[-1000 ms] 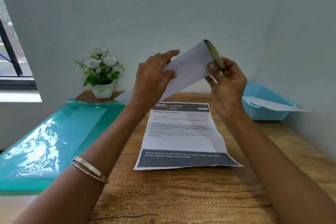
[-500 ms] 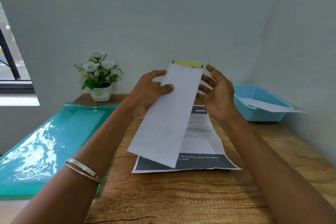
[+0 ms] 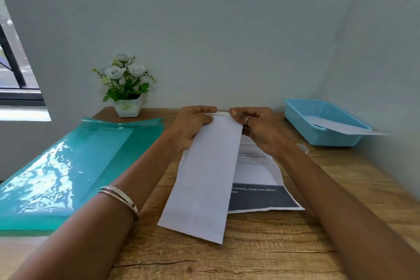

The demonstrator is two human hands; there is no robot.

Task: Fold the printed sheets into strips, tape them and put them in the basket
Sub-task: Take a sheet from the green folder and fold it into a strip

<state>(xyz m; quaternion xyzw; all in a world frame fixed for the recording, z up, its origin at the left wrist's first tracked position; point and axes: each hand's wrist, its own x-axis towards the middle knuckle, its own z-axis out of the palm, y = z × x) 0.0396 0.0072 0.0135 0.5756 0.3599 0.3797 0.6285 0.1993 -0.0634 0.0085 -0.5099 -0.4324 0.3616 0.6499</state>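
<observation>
I see the folded strip point(image 3: 205, 179) lower now than half a second ago: it lies flat along the wooden table point(image 3: 261, 254), its near end toward me, covering the left part of the printed sheet point(image 3: 261, 188) beneath it. The left hand point(image 3: 193, 127) has moved to the strip's far end and pinches that corner between thumb and fingers. The right hand point(image 3: 254, 125), spread open a moment earlier, is now curled at the same far edge, fingers gripping the opposite corner; a thin pale band point(image 3: 222, 113) runs between the two hands, and I cannot tell whether it is tape. The blue basket point(image 3: 318, 141) sits at the far right as before, one white strip point(image 3: 345, 126) poking over its rim. The teal folder point(image 3: 68, 166) lies left, the flower pot point(image 3: 127, 107) behind it.
</observation>
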